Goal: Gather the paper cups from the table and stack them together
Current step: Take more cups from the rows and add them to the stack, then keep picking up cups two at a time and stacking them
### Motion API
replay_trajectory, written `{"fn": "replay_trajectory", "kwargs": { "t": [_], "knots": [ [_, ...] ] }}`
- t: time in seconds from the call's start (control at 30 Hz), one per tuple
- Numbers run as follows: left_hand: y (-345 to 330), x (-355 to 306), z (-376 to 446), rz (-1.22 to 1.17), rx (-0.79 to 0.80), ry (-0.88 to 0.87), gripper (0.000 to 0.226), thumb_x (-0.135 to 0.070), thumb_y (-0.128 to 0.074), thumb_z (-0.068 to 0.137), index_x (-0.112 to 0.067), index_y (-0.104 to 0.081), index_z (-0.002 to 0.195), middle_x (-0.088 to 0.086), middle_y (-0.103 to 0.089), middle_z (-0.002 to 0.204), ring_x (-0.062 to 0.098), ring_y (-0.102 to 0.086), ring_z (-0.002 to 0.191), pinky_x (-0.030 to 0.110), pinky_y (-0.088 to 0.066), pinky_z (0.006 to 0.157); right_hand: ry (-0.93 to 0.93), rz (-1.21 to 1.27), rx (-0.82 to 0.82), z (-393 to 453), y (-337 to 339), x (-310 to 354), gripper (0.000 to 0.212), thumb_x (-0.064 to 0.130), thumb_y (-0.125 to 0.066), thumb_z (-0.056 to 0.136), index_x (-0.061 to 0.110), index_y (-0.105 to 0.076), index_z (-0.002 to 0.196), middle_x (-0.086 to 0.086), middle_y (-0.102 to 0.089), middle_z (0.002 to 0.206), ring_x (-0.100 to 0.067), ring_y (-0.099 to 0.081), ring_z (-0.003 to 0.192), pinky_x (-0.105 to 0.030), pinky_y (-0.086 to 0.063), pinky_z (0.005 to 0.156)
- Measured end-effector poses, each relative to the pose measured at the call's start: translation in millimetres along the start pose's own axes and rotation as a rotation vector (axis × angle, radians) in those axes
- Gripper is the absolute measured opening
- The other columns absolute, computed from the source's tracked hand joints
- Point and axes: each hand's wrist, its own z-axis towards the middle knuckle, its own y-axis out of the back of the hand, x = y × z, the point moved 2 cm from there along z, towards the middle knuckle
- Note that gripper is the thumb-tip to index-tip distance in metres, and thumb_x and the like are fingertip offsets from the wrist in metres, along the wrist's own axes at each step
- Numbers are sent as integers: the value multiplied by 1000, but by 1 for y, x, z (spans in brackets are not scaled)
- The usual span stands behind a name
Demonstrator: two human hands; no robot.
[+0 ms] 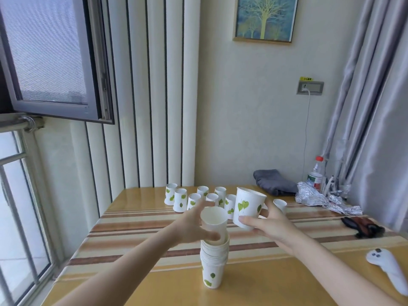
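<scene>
A stack of white paper cups with green leaf prints (pixel 213 259) stands upright near the table's front middle. My left hand (pixel 194 226) grips the top cup (pixel 214 219), which sits tilted in the stack's mouth. My right hand (pixel 268 224) holds a single cup (pixel 248 207) in the air, just right of the stack and tilted left. Several more cups (pixel 194 198) stand upside down in a cluster at the far side of the table. One upright cup (pixel 280 204) sits behind my right hand.
The wooden table (pixel 136 228) has a striped runner. At the back right lie a grey folded cloth (pixel 273 181), crumpled foil (pixel 318 197) and a water bottle (pixel 315 173). A dark object (pixel 362 226) and a white controller (pixel 385 268) lie at the right edge.
</scene>
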Motion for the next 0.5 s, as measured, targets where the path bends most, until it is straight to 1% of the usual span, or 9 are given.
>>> {"fn": "replay_trajectory", "kwargs": {
  "t": [0.07, 0.13, 0.17, 0.23, 0.3, 0.37, 0.43, 0.5],
  "knots": [
    [-3, 4, -1, -23, 52, 1, 92, -34, -88, 66, -39, -35, 142, -9, -52, 137, 13, -50, 129, 36, -43, 111, 40, 0, -23, 2, -6, 1, 62, 11, -84, 71, 27, -50, 121, 1, -68, 110, -17, -66, 104, -44, -54, 95],
    [0, 4, -2, -113, 53, 0, 92, -46, -86, 65, -40, -38, 143, -14, -49, 141, 9, -47, 133, 37, -43, 111, 82, -51, -21, 5, -16, 2, 63, 16, -86, 69, 32, -50, 118, 2, -68, 114, -15, -66, 106, -39, -53, 95],
    [3, 4, -2, -188, 36, -2, 87, -52, -83, 66, -41, -41, 141, -14, -50, 141, 9, -48, 133, 38, -42, 112, 97, -87, -9, 7, -22, 2, 66, 20, -87, 67, 32, -50, 120, 3, -67, 116, -14, -64, 107, -37, -52, 96],
    [8, 1, -4, -310, 15, -12, 74, -61, -70, 76, -39, -43, 141, -13, -52, 141, 9, -48, 133, 41, -38, 115, 99, -126, 13, 10, -34, -2, 74, 24, -88, 65, 29, -47, 126, 5, -66, 118, -11, -62, 109, -33, -51, 95],
    [11, -1, -5, -375, 14, -27, 61, -65, -56, 85, -37, -47, 139, -14, -55, 140, 8, -49, 133, 42, -36, 116, 101, -143, 44, 10, -45, -7, 76, 25, -88, 65, 30, -46, 128, 9, -65, 118, -5, -60, 110, -25, -51, 88],
    [9, -5, -6, -377, 9, -49, 48, -59, -45, 94, -36, -52, 136, -15, -58, 137, 6, -50, 132, 39, -38, 114, 91, -154, 92, 8, -54, -12, 77, 26, -89, 64, 32, -47, 128, 12, -62, 121, -1, -55, 113, -17, -48, 78],
    [4, -4, -6, -363, -16, -31, 41, -50, -40, 99, -33, -54, 135, -13, -60, 135, 6, -52, 130, 38, -38, 114, 60, -146, 112, 5, -56, -17, 82, 28, -90, 61, 35, -46, 129, 14, -58, 125, 2, -50, 116, -16, -49, 72],
    [-2, 3, -4, -351, -31, 11, 38, -43, -41, 101, -29, -53, 134, -8, -60, 135, 11, -52, 129, 41, -37, 115, 42, -147, 129, 3, -57, -20, 88, 31, -91, 61, 38, -40, 132, 17, -53, 128, 7, -47, 114, -17, -52, 75]
  ]
}}
